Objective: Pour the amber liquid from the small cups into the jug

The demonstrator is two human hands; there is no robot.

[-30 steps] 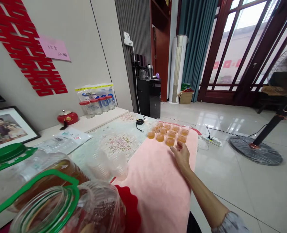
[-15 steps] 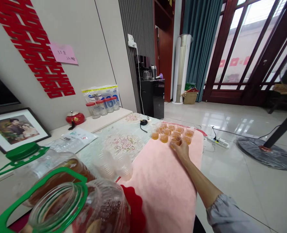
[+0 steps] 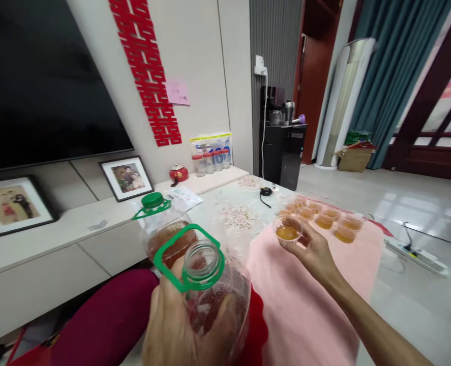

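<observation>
My left hand (image 3: pixel 179 325) is wrapped round a large open plastic jug (image 3: pixel 213 300) with a green neck ring and handle, a little dark liquid inside. My right hand (image 3: pixel 312 250) holds a small clear cup of orange liquid (image 3: pixel 287 230) lifted above the pink cloth (image 3: pixel 305 310). Several more filled cups (image 3: pixel 326 217) stand in a cluster at the far end of the cloth. A second jug with a green cap (image 3: pixel 160 229), half full of amber liquid, stands just behind the open one.
A floral table cover (image 3: pixel 240 216) lies left of the cloth with a black cable reel (image 3: pixel 265 191). Behind runs a low white cabinet (image 3: pixel 57 234) with framed photos, jars and a red pot. A power strip (image 3: pixel 416 251) lies on the tiled floor.
My right hand has picked one cup out of the cluster and drawn it back toward me. The view has swung left, bringing the television and my left hand on the jug into sight.
</observation>
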